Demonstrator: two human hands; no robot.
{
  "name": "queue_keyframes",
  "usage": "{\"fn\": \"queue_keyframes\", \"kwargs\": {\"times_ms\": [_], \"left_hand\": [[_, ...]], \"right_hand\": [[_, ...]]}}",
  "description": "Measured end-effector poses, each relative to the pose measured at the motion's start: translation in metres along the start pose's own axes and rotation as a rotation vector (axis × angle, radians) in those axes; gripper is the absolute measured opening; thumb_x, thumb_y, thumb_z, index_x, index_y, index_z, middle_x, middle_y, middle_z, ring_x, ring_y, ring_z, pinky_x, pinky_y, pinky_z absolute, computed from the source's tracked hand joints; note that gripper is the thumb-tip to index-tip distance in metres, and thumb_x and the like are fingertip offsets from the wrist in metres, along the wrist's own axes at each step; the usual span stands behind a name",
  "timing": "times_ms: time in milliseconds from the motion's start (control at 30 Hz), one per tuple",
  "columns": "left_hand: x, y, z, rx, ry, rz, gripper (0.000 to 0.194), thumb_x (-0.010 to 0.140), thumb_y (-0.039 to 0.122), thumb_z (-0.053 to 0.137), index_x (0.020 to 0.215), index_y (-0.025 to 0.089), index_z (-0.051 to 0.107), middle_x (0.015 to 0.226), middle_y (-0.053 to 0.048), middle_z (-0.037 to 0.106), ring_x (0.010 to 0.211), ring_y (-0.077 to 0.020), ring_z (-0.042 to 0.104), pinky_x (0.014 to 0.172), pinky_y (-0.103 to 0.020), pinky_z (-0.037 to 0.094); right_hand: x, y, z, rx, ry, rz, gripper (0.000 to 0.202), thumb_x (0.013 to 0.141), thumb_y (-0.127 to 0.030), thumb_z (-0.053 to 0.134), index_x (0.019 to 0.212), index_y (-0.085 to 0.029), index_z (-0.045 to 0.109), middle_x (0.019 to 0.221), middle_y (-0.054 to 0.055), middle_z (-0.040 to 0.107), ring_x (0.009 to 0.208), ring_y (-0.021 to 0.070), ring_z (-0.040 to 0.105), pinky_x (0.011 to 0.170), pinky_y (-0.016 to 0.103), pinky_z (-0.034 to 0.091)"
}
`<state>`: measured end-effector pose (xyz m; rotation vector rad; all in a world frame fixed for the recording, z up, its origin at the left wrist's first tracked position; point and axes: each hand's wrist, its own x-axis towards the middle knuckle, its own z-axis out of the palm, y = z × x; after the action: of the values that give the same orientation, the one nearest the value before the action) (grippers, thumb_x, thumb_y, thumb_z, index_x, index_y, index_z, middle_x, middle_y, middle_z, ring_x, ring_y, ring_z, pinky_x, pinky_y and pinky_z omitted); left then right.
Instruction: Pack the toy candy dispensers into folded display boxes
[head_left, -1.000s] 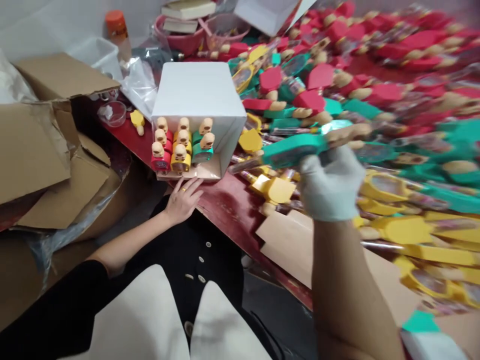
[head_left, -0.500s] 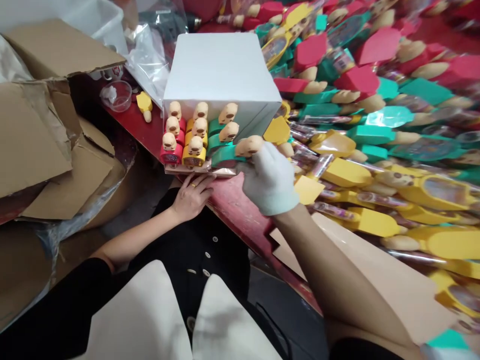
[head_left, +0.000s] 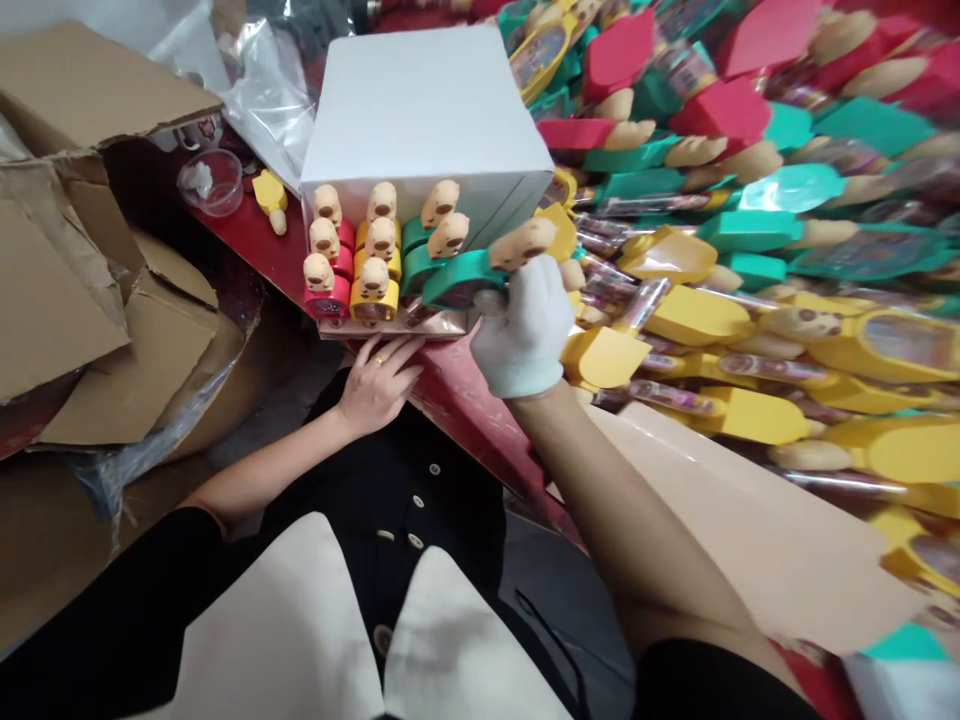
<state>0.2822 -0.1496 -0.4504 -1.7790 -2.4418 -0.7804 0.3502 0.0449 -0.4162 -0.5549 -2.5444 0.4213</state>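
A white box [head_left: 424, 105] lies with its open side toward me, packed with toys topped by tan animal heads. Red toys [head_left: 328, 296] fill its left side, yellow toys [head_left: 374, 298] the middle, and green toys [head_left: 424, 268] the right. My right hand [head_left: 521, 325], in a white glove, is closed around a green animal-head toy [head_left: 461, 282] at the box's front right corner, tilted, its head pointing right. My bare left hand [head_left: 381, 383], ring on one finger, rests with fingers extended against the box's lower front edge, holding nothing.
A large pile of red, green and yellow toys [head_left: 720, 315] covers the table's right side. Torn cardboard boxes [head_left: 60, 270] stand at left. A clear plastic cup [head_left: 211, 183] and a single yellow toy [head_left: 270, 198] lie left of the box. A pinkish board [head_left: 735, 520] lies at right.
My right hand has drawn the green toy a little up and away from the green column, its head lifting. My left hand stays at the box's front edge. The whole view has shifted slightly.
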Motion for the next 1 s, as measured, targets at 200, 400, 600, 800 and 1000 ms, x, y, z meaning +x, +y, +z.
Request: {"fn": "queue_keyframes", "kwargs": {"times_ms": [200, 400, 600, 800, 1000], "left_hand": [[-0.003, -0.003, 0.004, 0.084, 0.042, 0.041, 0.024, 0.101, 0.023, 0.052, 0.110, 0.019, 0.073, 0.149, -0.011, 0.059, 0.140, -0.0255, 0.054, 0.122, -0.054, 0.037], [0.004, -0.016, -0.004, 0.082, 0.133, 0.037, 0.020, 0.100, 0.024, 0.056, 0.108, 0.019, 0.074, 0.143, -0.012, 0.064, 0.131, -0.0267, 0.062, 0.112, -0.051, 0.044], [0.006, -0.015, -0.007, 0.020, 0.170, 0.076, 0.017, 0.098, 0.024, 0.060, 0.109, 0.021, 0.073, 0.142, -0.010, 0.065, 0.125, -0.0263, 0.066, 0.104, -0.048, 0.048], [0.008, 0.015, -0.020, -0.100, 0.192, 0.148, 0.023, 0.099, 0.020, 0.059, 0.120, 0.017, 0.068, 0.124, -0.010, 0.075, 0.109, -0.0215, 0.073, 0.095, -0.039, 0.057], [0.044, 0.046, -0.106, 0.035, 0.404, 0.403, 0.032, 0.094, 0.020, 0.063, 0.126, 0.019, 0.065, 0.127, -0.010, 0.073, 0.127, -0.0211, 0.065, 0.105, -0.037, 0.054]], "right_hand": [[-0.003, -0.018, 0.029, 0.163, 0.115, -0.137, 0.038, 0.099, -0.026, 0.039, 0.131, -0.014, 0.057, 0.114, 0.018, 0.062, 0.110, 0.0281, 0.060, 0.096, 0.045, 0.056], [0.006, -0.038, 0.014, 0.148, 0.149, -0.182, 0.049, 0.100, -0.024, 0.042, 0.149, -0.022, 0.045, 0.139, 0.015, 0.054, 0.129, 0.0234, 0.054, 0.105, 0.038, 0.054], [0.087, 0.090, -0.032, -0.055, 0.283, 0.139, 0.057, 0.093, -0.024, 0.044, 0.150, -0.014, 0.045, 0.140, 0.022, 0.052, 0.137, 0.0320, 0.047, 0.116, 0.055, 0.040], [0.173, 0.184, -0.054, -0.262, -0.233, 0.321, 0.078, 0.080, -0.016, 0.063, 0.155, -0.013, 0.042, 0.147, 0.027, 0.042, 0.113, 0.0272, 0.054, 0.097, 0.040, 0.043], [0.133, 0.179, -0.072, -0.103, -0.182, 0.395, 0.046, 0.086, -0.025, 0.059, 0.129, -0.012, 0.066, 0.115, 0.022, 0.057, 0.071, 0.0129, 0.040, 0.080, 0.038, 0.039]]}}
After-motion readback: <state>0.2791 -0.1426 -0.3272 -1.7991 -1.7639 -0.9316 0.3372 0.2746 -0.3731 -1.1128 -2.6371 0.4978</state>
